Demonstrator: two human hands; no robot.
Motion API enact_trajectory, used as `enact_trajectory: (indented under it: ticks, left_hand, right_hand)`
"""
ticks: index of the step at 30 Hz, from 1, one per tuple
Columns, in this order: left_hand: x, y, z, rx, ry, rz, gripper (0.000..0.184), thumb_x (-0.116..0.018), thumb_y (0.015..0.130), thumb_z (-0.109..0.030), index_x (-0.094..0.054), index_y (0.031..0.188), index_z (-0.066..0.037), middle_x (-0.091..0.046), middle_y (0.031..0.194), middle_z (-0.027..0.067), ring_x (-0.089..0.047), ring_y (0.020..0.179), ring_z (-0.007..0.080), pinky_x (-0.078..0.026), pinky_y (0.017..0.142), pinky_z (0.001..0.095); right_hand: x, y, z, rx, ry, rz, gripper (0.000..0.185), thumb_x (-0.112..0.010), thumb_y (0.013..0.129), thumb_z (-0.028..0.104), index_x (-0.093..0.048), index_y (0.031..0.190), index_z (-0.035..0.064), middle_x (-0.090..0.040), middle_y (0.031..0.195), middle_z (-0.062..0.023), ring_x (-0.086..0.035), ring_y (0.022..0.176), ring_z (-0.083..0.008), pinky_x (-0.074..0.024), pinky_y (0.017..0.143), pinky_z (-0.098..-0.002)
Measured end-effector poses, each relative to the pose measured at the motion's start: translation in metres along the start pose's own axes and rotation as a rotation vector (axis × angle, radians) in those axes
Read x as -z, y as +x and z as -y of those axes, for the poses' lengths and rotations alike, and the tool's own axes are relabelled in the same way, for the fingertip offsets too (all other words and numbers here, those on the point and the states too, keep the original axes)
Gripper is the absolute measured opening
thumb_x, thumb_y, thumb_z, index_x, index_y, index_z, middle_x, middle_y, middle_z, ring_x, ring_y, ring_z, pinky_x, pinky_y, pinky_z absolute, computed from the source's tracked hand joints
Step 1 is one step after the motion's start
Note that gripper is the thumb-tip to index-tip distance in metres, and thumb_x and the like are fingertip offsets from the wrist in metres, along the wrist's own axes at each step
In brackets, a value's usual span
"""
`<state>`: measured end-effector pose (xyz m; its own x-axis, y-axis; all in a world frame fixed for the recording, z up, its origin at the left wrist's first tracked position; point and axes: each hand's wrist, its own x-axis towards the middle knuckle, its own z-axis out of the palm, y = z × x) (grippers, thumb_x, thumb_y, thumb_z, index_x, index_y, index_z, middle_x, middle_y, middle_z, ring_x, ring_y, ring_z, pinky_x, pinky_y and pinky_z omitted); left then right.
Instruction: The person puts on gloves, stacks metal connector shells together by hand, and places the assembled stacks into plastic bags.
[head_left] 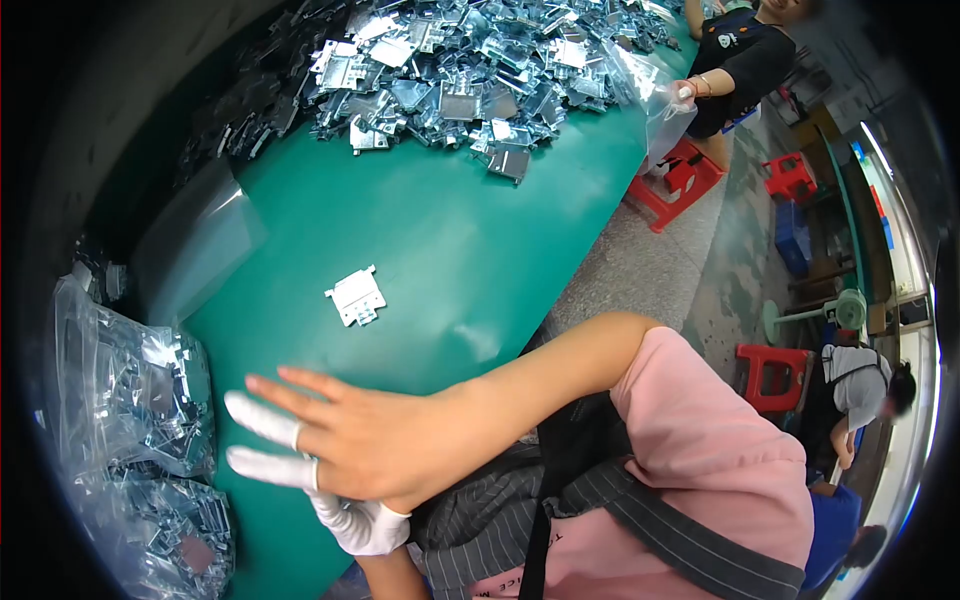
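1. Metal piece (356, 297): lies on the green table (470, 235), near the right hand.
2. Right hand (360, 440): above the table, fingers apart, two in white covers (262, 420).
3. Left forearm (393, 580): partly visible beneath; state of its fingers cannot be told.
4. Clear bags (85, 400): filled with metal parts, near the right fingertips.
5. Heap of parts (460, 70): farther along, near a co-worker's hand (690, 90).
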<state>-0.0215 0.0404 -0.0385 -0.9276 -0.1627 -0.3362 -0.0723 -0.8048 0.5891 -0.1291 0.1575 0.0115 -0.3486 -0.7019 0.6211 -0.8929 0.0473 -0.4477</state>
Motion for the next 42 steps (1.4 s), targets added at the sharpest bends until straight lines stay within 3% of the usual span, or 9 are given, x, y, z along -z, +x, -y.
enact_trajectory:
  ticks: [6,12,16,27,30,36,37,40,42]
  left_hand:
    - [-0.003,0.001,0.002,0.008,-0.108,0.086,0.067,-0.056,0.083,-0.04,-0.026,0.134,-0.007,-0.039,0.13,0.0058,-0.041,0.117,0.0198,-0.04,0.092,0.0322]
    - [-0.036,0.007,-0.005,0.101,-0.339,0.15,0.052,-0.053,0.086,-0.031,-0.034,0.129,-0.008,-0.04,0.128,0.0057,-0.04,0.117,0.0201,-0.034,0.098,0.0369]
    - [-0.02,0.005,0.004,-0.148,0.445,0.209,0.059,-0.046,0.089,-0.036,-0.024,0.135,-0.007,-0.034,0.133,0.0076,-0.036,0.122,0.0216,-0.033,0.099,0.0384]
    - [-0.035,0.005,-0.002,0.084,0.164,0.164,0.068,-0.045,0.087,-0.039,-0.016,0.137,-0.002,-0.027,0.138,0.0124,-0.032,0.124,0.0248,-0.033,0.1,0.0362]
    - [-0.017,0.009,0.004,-0.004,0.09,0.302,0.061,-0.045,0.089,-0.022,-0.013,0.138,-0.003,-0.021,0.141,0.0114,-0.025,0.129,0.0265,-0.024,0.105,0.0385]
    - [-0.032,0.003,-0.005,0.011,0.269,0.239,0.063,-0.045,0.088,-0.018,-0.011,0.137,0.0,-0.017,0.142,0.0155,-0.023,0.13,0.0265,-0.024,0.105,0.0395]
    - [-0.052,-0.001,-0.012,0.081,0.483,0.118,0.082,-0.062,0.077,-0.035,-0.016,0.137,-0.003,-0.024,0.139,0.0123,-0.04,0.12,0.0257,-0.04,0.094,0.0385]
    - [-0.03,0.008,-0.014,0.118,0.332,0.217,0.078,-0.045,0.078,-0.062,-0.037,0.126,-0.001,-0.031,0.135,0.0135,-0.042,0.118,0.0256,-0.043,0.091,0.037]
    - [-0.041,0.008,-0.028,0.391,0.139,0.238,0.077,-0.046,0.081,-0.058,-0.026,0.134,-0.005,-0.038,0.13,0.0117,-0.044,0.115,0.0207,-0.041,0.091,0.0351]
  right_hand:
    - [-0.012,-0.003,-0.004,-0.031,0.051,0.405,0.062,-0.062,0.06,0.011,-0.046,0.119,-0.0007,-0.052,0.092,-0.0131,-0.05,0.095,-0.0302,-0.0311,0.099,-0.0454]
    - [-0.011,-0.018,-0.003,-0.09,0.194,0.199,0.072,-0.062,0.061,0.005,-0.036,0.127,-0.0046,-0.049,0.095,-0.0132,-0.047,0.098,-0.0297,-0.0293,0.101,-0.0449]
    - [-0.006,-0.026,-0.009,-0.036,0.215,0.139,0.076,-0.064,0.059,0.006,-0.035,0.129,-0.0023,-0.051,0.096,-0.0137,-0.05,0.092,-0.0293,-0.0366,0.088,-0.0402]
    - [-0.012,-0.038,0.0,-0.062,0.254,0.092,0.072,-0.061,0.059,0.006,-0.038,0.127,-0.0037,-0.051,0.105,-0.0175,-0.048,0.097,-0.0316,-0.0411,0.085,-0.0401]
    - [-0.012,-0.031,0.001,-0.076,0.165,0.354,0.073,-0.06,0.061,0.007,-0.035,0.129,-0.002,-0.05,0.107,-0.0181,-0.047,0.099,-0.0317,-0.0409,0.085,-0.0418]
    - [-0.012,-0.032,-0.003,-0.055,0.096,0.069,0.08,-0.062,0.064,0.01,-0.026,0.135,0.0022,-0.046,0.114,-0.0188,-0.044,0.108,-0.031,-0.0353,0.097,-0.0438]
    - [-0.001,-0.035,-0.003,-0.083,0.204,0.143,0.076,-0.065,0.064,0.012,-0.033,0.132,0.0057,-0.049,0.112,-0.0157,-0.045,0.11,-0.03,-0.0332,0.1,-0.042]
    - [0.004,-0.038,-0.002,-0.191,0.318,0.044,0.062,-0.073,0.065,0.021,-0.048,0.121,0.0115,-0.054,0.112,-0.0099,-0.049,0.109,-0.029,-0.0392,0.095,-0.0378]
    - [0.014,-0.041,-0.003,-0.505,0.567,0.144,0.069,-0.079,0.061,0.02,-0.046,0.12,0.0053,-0.054,0.114,-0.0116,-0.052,0.108,-0.0251,-0.044,0.088,-0.0318]
